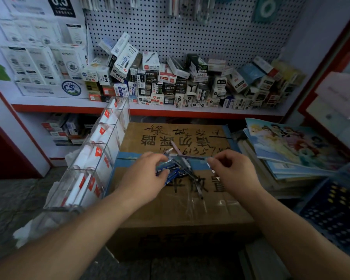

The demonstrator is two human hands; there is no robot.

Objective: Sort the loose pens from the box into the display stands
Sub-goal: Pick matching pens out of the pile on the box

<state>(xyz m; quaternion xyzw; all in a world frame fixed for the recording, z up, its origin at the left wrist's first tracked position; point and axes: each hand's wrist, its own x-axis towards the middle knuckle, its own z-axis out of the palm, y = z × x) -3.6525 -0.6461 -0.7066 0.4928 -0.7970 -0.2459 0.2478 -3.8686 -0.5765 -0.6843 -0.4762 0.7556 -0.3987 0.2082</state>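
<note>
Head view: bundle of blue pens (170, 173) handled above the cardboard box (170, 217), with the clear acrylic display stand (109, 126) just to the left.
The bundle is gripped by the left hand (143, 174); a dark pen (190, 157) is pinched by the right hand (234, 170). Pens are judged light, stiff and slippery, so a mid-barrel hold is advised.

We are in a stationery shop: a red-edged shelf (69, 105) piled with small pen boxes (166, 83), a white pegboard (220, 37) hung with packs (202, 8) above it, a clear acrylic display stand (101, 150), stacked illustrated notebooks (291, 146).
</note>
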